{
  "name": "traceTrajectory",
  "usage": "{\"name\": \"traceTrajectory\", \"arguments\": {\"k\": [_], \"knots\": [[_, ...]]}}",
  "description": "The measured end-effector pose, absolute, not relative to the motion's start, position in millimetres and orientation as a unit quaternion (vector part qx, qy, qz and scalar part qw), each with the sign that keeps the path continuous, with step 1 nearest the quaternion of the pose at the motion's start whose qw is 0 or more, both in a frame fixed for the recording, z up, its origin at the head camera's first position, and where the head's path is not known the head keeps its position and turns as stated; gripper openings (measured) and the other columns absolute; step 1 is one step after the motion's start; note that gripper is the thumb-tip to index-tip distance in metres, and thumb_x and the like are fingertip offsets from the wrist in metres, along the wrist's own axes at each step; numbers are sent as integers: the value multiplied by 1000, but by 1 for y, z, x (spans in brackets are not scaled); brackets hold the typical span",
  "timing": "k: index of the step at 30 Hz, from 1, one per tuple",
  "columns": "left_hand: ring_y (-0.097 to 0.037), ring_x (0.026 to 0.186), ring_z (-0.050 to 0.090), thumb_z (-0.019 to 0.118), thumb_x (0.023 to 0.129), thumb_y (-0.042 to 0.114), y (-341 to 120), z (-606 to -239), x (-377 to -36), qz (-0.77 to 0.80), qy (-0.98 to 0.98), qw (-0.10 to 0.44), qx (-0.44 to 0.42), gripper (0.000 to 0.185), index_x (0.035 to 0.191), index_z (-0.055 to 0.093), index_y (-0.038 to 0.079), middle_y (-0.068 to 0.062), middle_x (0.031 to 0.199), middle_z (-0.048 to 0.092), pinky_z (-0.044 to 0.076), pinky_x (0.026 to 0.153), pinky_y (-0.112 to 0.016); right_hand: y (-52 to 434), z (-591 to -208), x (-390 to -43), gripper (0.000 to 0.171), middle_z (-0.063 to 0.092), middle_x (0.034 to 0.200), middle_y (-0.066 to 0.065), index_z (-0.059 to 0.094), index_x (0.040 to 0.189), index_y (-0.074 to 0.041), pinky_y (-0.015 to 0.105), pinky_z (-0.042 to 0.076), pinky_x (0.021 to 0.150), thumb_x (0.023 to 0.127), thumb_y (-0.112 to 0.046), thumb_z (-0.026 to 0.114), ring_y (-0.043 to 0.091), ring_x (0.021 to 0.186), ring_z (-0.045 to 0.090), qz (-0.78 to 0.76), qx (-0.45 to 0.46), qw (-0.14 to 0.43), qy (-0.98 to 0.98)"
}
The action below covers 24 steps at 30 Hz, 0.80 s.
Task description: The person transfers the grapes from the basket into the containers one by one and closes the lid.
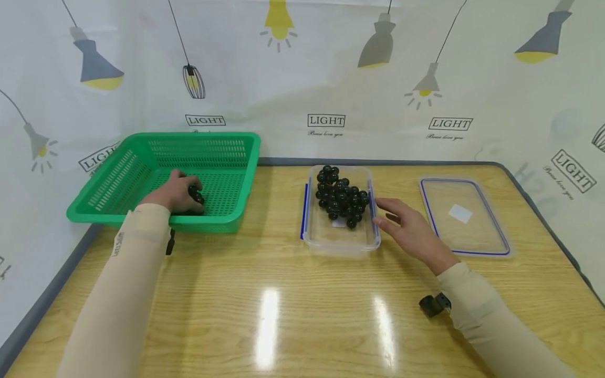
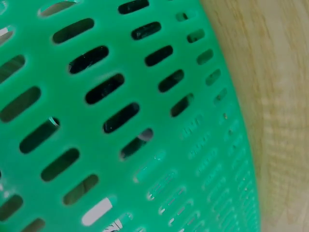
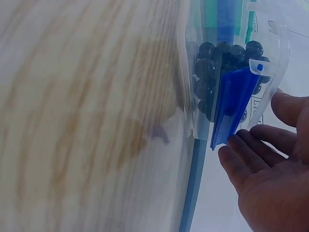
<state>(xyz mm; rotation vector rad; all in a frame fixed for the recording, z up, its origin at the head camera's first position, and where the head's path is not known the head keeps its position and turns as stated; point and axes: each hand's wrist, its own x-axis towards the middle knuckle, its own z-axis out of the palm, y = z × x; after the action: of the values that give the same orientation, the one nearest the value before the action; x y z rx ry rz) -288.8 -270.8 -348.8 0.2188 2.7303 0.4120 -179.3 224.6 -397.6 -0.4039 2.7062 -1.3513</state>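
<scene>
Inside the green plastic basket, my left hand curls its fingers around a bunch of black grapes, partly hidden by the hand and the basket's near wall. A clear plastic container with blue side clips holds another bunch of black grapes. My right hand is at the container's right side, fingertips at the blue clip and thumb by the rim. Its fingers are only slightly bent. In the left wrist view the slotted basket wall fills most of the picture, hiding the left hand.
A clear lid with a blue seal lies flat to the right of the container. Everything stands on a wooden table. Behind it hangs a white sheet printed with lamps.
</scene>
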Motion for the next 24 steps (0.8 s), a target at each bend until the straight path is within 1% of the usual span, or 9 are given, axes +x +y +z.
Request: {"name": "traceTrajectory", "arguments": {"k": [7, 10, 15, 20, 22, 24], "knots": [[-58, 112, 41, 68, 90, 21, -272, -351, -290, 152, 971, 164, 82, 51, 133, 48, 2, -35, 146, 8, 43, 79, -62, 224, -398, -180, 58, 34, 152, 20, 36, 150, 1, 52, 33, 108, 103, -28, 53, 38, 139, 32, -439, -131, 44, 888], [-59, 112, 42, 69, 90, 20, -272, -350, -289, 156, 973, 147, 86, 49, 131, 50, 2, -33, 147, 10, 43, 80, -64, 225, -399, -180, 57, 34, 152, 19, 36, 150, 0, 52, 34, 107, 103, -28, 53, 39, 138, 33, -437, -130, 44, 889], [-62, 114, 38, 70, 90, 17, -271, -345, -287, 164, 975, 113, 96, 50, 131, 49, 0, -32, 148, 11, 41, 82, -68, 225, -399, -180, 58, 35, 152, 19, 36, 150, 0, 52, 34, 107, 103, -29, 53, 39, 138, 34, -434, -131, 44, 890], [-63, 121, 30, 70, 90, 15, -265, -327, -284, 175, 976, 71, 111, 51, 134, 48, 2, -28, 153, 8, 39, 83, -68, 225, -399, -180, 58, 35, 152, 19, 36, 150, -1, 52, 34, 107, 103, -30, 53, 39, 138, 34, -429, -130, 43, 893], [-63, 124, 26, 71, 89, 15, -258, -316, -281, 179, 976, 48, 118, 51, 133, 49, 3, -25, 153, 10, 34, 92, -70, 225, -398, -180, 58, 34, 152, 18, 35, 151, -1, 52, 34, 107, 103, -31, 52, 39, 138, 34, -429, -127, 45, 893], [-62, 124, 27, 73, 87, 14, -248, -305, -278, 179, 975, 26, 130, 52, 133, 50, 4, -23, 154, 12, 32, 94, -71, 224, -398, -180, 58, 34, 152, 18, 35, 151, -1, 52, 34, 107, 103, -30, 52, 39, 138, 34, -429, -126, 47, 893]]}}
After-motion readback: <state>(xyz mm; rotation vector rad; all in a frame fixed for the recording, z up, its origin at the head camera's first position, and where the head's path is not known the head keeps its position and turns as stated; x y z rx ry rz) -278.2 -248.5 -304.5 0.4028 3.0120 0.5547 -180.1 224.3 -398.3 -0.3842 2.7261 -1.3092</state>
